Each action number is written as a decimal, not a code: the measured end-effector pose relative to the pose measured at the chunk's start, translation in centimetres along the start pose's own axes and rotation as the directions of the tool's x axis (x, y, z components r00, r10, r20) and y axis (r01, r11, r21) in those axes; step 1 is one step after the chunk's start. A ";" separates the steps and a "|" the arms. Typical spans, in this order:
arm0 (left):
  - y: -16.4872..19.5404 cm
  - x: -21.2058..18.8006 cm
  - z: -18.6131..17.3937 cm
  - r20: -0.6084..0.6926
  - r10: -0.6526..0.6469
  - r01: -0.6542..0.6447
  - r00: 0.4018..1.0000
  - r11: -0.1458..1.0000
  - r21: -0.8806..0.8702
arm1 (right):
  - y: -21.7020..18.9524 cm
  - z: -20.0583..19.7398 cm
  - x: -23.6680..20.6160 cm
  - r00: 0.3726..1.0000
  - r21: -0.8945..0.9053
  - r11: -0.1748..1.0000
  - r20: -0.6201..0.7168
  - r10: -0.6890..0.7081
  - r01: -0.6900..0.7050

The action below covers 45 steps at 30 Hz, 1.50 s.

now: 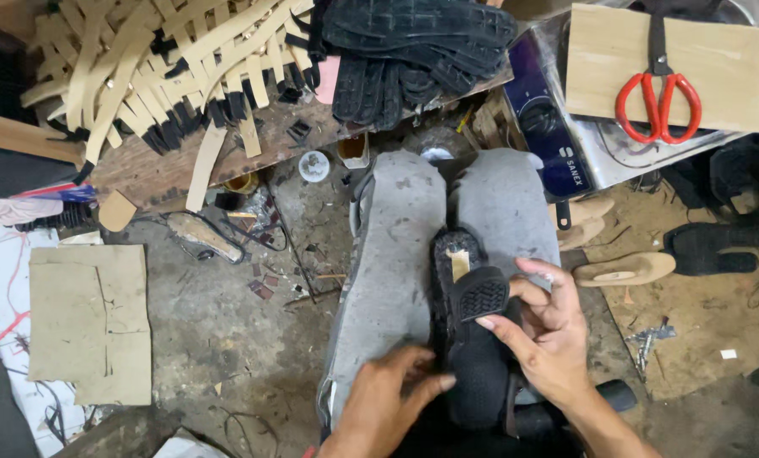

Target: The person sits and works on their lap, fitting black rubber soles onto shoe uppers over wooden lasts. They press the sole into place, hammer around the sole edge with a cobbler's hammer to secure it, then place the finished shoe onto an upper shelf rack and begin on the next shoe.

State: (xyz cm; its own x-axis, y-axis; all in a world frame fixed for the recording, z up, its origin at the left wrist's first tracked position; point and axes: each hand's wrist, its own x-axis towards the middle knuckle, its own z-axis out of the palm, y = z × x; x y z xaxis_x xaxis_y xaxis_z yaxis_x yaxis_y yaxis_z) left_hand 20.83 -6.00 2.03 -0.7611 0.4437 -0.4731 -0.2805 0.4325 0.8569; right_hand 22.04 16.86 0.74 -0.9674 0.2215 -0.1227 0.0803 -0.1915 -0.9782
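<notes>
A black shoe sole [468, 339] lies along my right leg, over grey trousers [396, 254]. Its far end is bent up, showing the black patterned tread [481, 295] and a pale patch underneath. My right hand [549, 331] grips the sole at the fold, thumb across the black rubber. My left hand [388, 403] presses flat against the sole's near left edge, fingers pointing right.
A pile of black soles [413, 51] and tan straps [142, 68] lies at the top. Red-handled scissors [658, 102] rest on a wooden board [736, 68]. Tan insoles [625, 270], a black sole [714, 248] and cardboard sheets [86, 331] lie on the dirty floor.
</notes>
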 end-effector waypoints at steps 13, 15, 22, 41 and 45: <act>3.2 6.7 -0.1 -0.407 0.156 -0.302 0.900 0.896 -0.324 | 0.8 0.1 1.2 0.997 -0.253 0.968 -0.079 -0.017 -0.004; 2.8 7.2 -0.1 -0.425 0.183 -0.321 0.886 0.905 -0.279 | 0.4 0.3 1.9 0.996 -0.326 0.944 -0.058 -0.068 0.046; 2.3 8.5 0.1 -0.456 0.193 -0.317 0.869 0.924 -0.212 | -0.4 0.6 3.8 0.997 -0.507 0.861 -0.039 -0.064 0.036; 2.8 9.8 0.1 -0.450 0.075 -0.132 0.890 0.987 -0.097 | -2.6 0.8 7.7 0.991 -0.713 0.701 0.092 0.094 0.000; 3.2 9.2 0.1 -0.397 0.032 -0.108 0.917 0.979 -0.171 | -4.4 -0.6 10.8 0.879 -0.733 0.679 0.299 0.372 -0.038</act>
State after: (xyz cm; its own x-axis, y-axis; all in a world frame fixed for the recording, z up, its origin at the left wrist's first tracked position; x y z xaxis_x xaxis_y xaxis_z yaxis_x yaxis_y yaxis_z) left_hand 12.99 -0.51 0.38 -0.9393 0.1087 -0.3256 -0.2927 0.2419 0.9251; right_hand 11.35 20.62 3.61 -0.8921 -0.1627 -0.4215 0.2670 0.5627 -0.7824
